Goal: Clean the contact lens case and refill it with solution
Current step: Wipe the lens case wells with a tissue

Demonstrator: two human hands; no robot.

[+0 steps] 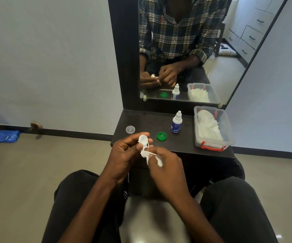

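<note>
- Left hand (124, 155) grips the lens case (143, 144) as I watch.
- Right hand (166, 165) pinches a tissue (156, 159) against the case's lower well.

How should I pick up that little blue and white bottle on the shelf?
Wrap your fingers round the solution bottle at its wide lower body, coming in from the front. It stands upright with a narrow, tapered white top that would slip. The green cap lies to its left and the plastic box to its right.
</note>
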